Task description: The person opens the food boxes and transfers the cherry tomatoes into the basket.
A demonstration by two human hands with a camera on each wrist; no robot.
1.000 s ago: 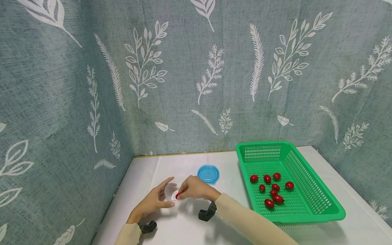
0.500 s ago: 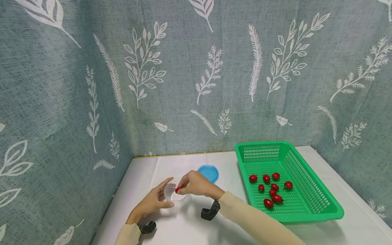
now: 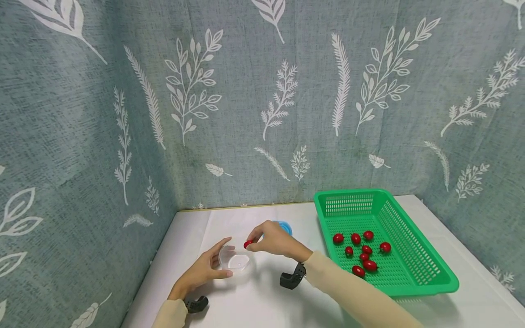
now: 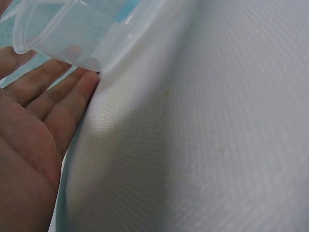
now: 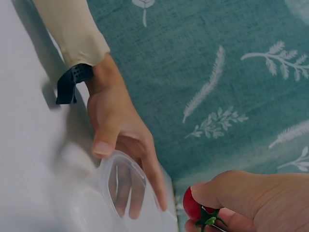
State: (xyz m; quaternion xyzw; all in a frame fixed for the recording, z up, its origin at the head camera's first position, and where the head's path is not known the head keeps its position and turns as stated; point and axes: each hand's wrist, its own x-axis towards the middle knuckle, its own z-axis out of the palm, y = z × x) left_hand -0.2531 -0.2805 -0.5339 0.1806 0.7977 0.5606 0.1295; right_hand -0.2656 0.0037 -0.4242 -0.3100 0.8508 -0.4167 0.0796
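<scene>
My left hand [image 3: 207, 269] holds a clear plastic container [image 3: 235, 261] on the white table, thumb on the near rim and fingers behind the far side. In the left wrist view the container [image 4: 72, 34] lies against my left hand's [image 4: 38, 111] fingertips. My right hand [image 3: 268, 241] pinches a red cherry tomato [image 3: 248, 244] just above the container's far right rim. The right wrist view shows the tomato [image 5: 193, 208] with its green stem between my right hand's [image 5: 241, 198] thumb and finger, and my left hand [image 5: 118, 130] around the container [image 5: 120, 188], which looks empty.
A green plastic basket [image 3: 393, 214] with several red cherry tomatoes [image 3: 362, 255] stands on the right of the table. A blue lid [image 3: 285, 226] lies partly hidden behind my right hand. Leaf-patterned cloth walls close the back and both sides.
My right hand has lifted the tomato up out of the container's mouth and moved it a little to the right. My left hand stays at the container.
</scene>
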